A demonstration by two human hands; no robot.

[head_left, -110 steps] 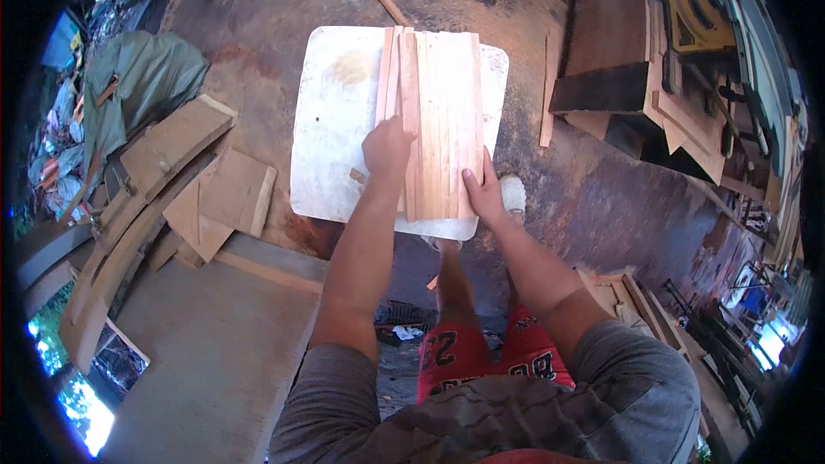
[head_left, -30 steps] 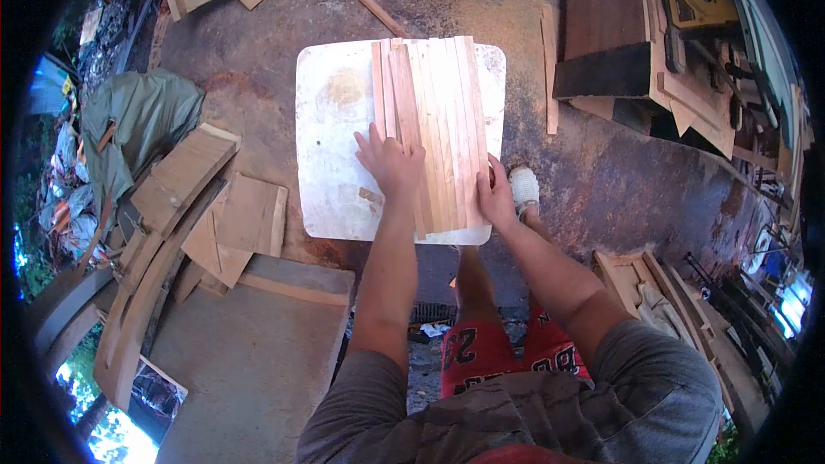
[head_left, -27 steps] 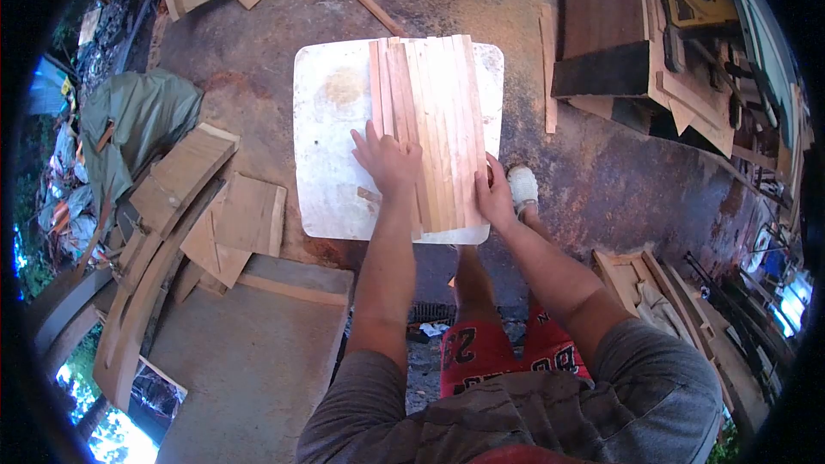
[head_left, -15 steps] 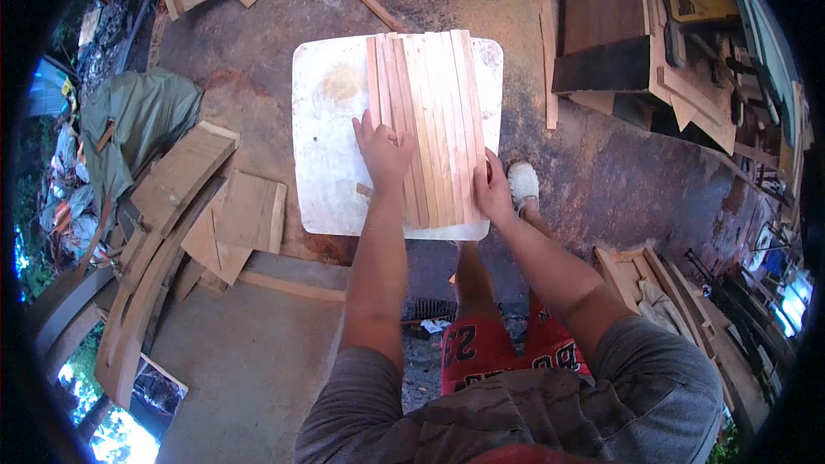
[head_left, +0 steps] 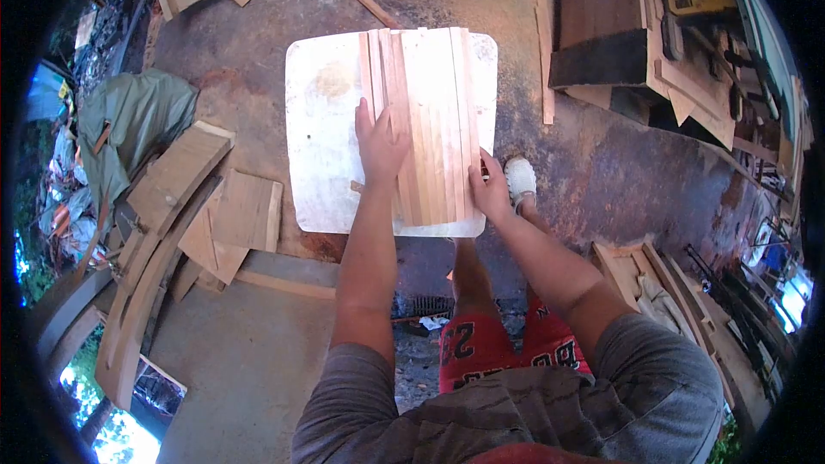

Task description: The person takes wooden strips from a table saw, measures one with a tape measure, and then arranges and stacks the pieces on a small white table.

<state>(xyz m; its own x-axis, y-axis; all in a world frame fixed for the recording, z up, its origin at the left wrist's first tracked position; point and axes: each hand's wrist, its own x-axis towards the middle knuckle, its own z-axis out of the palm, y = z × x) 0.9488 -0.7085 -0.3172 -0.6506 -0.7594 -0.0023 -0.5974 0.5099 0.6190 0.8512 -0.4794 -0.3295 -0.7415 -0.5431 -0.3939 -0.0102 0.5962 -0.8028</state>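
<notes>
Several long, thin wood strips (head_left: 431, 120) lie side by side on a white board (head_left: 322, 155), running from its far edge to its near edge. My left hand (head_left: 383, 148) rests on the left strips with its fingers apart, pointing away from me. At the right edge of the strips, near their lower end, is my right hand (head_left: 490, 189), its thumb and fingers spread against the outer strip. A small wood scrap (head_left: 356, 186) lies on the board beside my left wrist.
Wood panels (head_left: 249, 206) and curved wooden pieces (head_left: 168, 198) stand at the left, near a green tarp (head_left: 137, 120). A dark-sided wooden box (head_left: 601, 60) is at the upper right. A loose stick (head_left: 374, 7) lies on the floor beyond the board.
My left hand's fingers have straightened and spread over the left strips. The leftmost strips now sit slightly splayed, with small gaps at the far end. The view has shifted slightly.
</notes>
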